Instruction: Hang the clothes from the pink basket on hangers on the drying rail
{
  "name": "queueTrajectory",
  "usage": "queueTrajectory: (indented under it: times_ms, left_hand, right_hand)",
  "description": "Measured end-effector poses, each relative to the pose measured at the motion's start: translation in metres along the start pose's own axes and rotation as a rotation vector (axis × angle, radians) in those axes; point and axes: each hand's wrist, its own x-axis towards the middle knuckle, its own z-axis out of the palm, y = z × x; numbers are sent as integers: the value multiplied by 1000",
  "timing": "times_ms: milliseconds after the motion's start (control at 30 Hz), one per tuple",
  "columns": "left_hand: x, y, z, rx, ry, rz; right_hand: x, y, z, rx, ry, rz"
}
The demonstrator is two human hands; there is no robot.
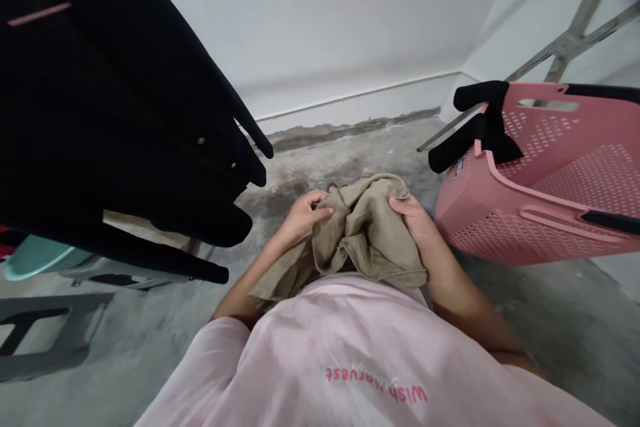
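A crumpled khaki garment [380, 227] is bunched up in front of my pink shirt [350, 340]. My left hand [306, 215] pinches its left side, thumb on top and fingers curled under the cloth. On the other side, my right hand [411, 212] grips the upper right edge with the thumb over the fabric. Folds and a seam show in the middle. Part of the cloth trails over my left forearm, and its exact kind cannot be made out.
Black garments [125, 93] hang close on the left. At right stands a pink perforated laundry basket [500, 213] with black cloth over its rim. Metal rack legs [567, 47] rise behind it. A grey stool [60, 333] and teal basin [47, 257] sit lower left, and a white wall [340, 20] is ahead.
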Motion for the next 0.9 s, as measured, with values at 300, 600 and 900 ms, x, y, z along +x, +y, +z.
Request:
queueTrajectory:
  times_ms: [300, 600, 900]
  left_hand:
    - [6, 30, -37, 10, 872, 553]
    - [-8, 29, -44, 197, 958, 558]
    - [-5, 17, -46, -523, 780, 162]
  right_hand:
    - [32, 9, -62, -1144, 518, -469]
    - [32, 3, -70, -1091, 525, -577]
    - [34, 9, -64, -365, 303, -132]
